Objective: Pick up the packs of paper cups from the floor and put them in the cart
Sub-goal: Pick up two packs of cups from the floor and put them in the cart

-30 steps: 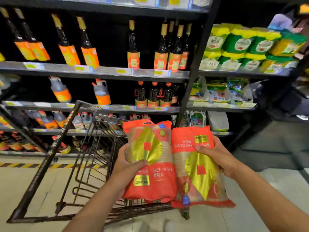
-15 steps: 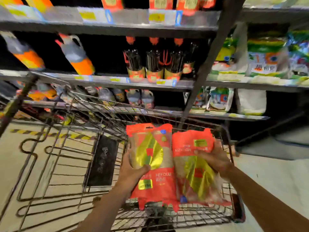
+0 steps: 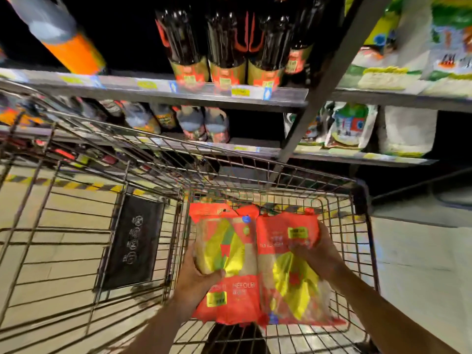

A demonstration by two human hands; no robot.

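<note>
two packs of paper cups, held side by side and touching, inside the wire basket of a shopping cart (image 3: 362,226), low between its walls; whether resting on the basket floor cannot be told. left pack (image 3: 227,264) in orange-red wrap with a gold-and-green panel, upright in the view, printed "nefolei" near the bottom beside a yellow barcode sticker. right pack (image 3: 288,272) in the same wrap but turned the other way, yellow sticker near the top, gold panel lower down. left hand (image 3: 196,282) clamped on the left pack's outer edge, thumb across the front at mid-height. right hand (image 3: 316,254) clamped on the right pack's upper outer side, fingers pressed over the front of the wrap. bare forearms reaching in from the bottom of the view. around the packs, grey wire mesh on all sides; to the left, a folded-down wire flap carrying a dark rectangular panel (image 3: 132,241). beyond the cart, pale floor tiles (image 3: 421,264) and a strip of yellow-and-black hazard tape (image 3: 63,183) along the base of the shelving. above, metal shelves (image 3: 178,86) with yellow price tags; dark bottles (image 3: 224,47) with red-and-gold labels in a row on one, grey-and-orange jugs (image 3: 63,39) to the left, blurred. to the right of a slanted grey upright (image 3: 332,72), green-and-white bags (image 3: 352,126) on the lower shelf.
</note>
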